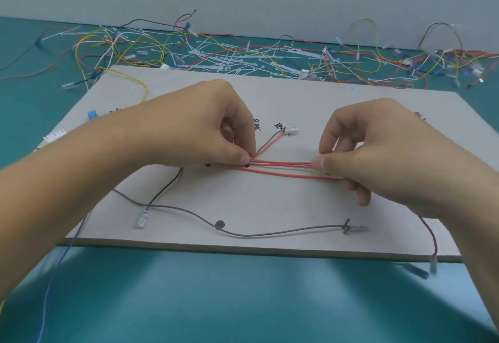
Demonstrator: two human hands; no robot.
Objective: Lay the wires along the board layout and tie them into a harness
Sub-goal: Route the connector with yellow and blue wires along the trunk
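Observation:
A grey layout board (270,207) with black marks lies on the teal table. Across its middle runs a bundle of red and grey wires (282,165), stretched straight between my hands. My left hand (205,126) pinches the bundle's left end between thumb and fingertips. My right hand (378,150) pinches the right end the same way. A lower red wire (283,174) runs under the bundle into my right hand. A branch of a red and a grey wire leads up to a small clear connector (291,130). A long grey wire (270,234) curves along the board's front part.
A tangle of loose coloured wires and white cable ties (243,56) covers the table behind the board, against the wall. A clear terminal (141,219) lies at the board's front left, a blue connector (92,114) at its left edge. A dark red wire (432,237) hangs off the right front corner.

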